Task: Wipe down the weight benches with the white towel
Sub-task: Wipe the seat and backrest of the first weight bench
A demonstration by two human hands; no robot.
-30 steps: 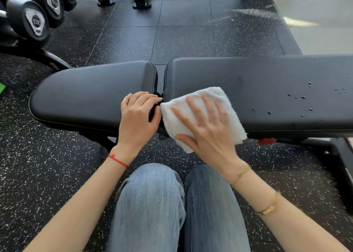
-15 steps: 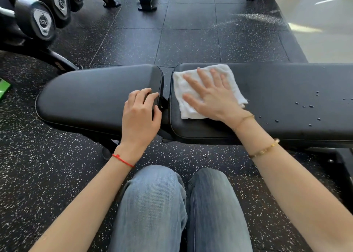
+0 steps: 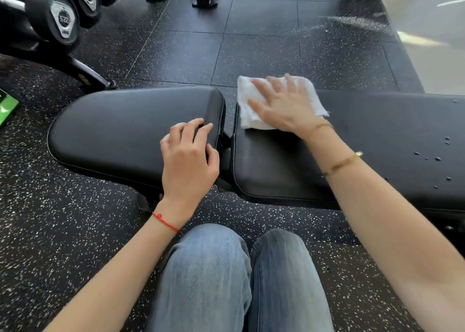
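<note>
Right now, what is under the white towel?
The white towel lies on the far corner of the long bench pad, pressed flat by the right hand. Whether the pad beneath is wet cannot be seen; the towel covers it.

One head-worn wide-angle view looks forward and steeply down from above the person's knees (image 3: 241,276), close over the near edge of the weight bench (image 3: 130,130), which runs left to right, with speckled floor (image 3: 264,47) beyond its far edge.

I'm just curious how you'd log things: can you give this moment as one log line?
right hand: flat on white towel, far edge of long pad | left hand: resting on short pad | droplets: unwiped
</note>
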